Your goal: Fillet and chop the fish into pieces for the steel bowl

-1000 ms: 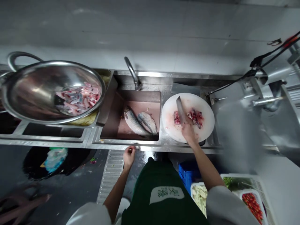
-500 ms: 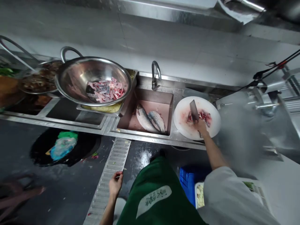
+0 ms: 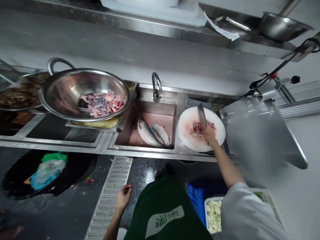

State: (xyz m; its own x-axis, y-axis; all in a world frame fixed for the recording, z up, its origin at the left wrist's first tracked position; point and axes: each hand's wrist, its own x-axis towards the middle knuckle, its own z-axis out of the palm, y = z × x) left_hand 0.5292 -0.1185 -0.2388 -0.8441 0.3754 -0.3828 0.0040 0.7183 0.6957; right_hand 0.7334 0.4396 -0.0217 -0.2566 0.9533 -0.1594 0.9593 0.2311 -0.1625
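Head view: right of centre in the frame, the right hand (image 3: 208,134) is wrapped tight around the handle of a cleaver (image 3: 201,115), its broad grey blade standing on edge over a small heap of red, chopped fish pieces (image 3: 197,127) on a round white cutting board (image 3: 186,133). The cleaver's long axis runs from the hand up and slightly left, tip toward the back wall. At lower centre, the left hand (image 3: 123,197) hangs beside a green apron (image 3: 165,206), fingers curled together on nothing visible. A pale logo on the apron is too blurred to read. Two whole fish (image 3: 152,133) lie in the sink (image 3: 160,110); a steel bowl (image 3: 65,90) at upper left holds pink fish cuts (image 3: 101,103).
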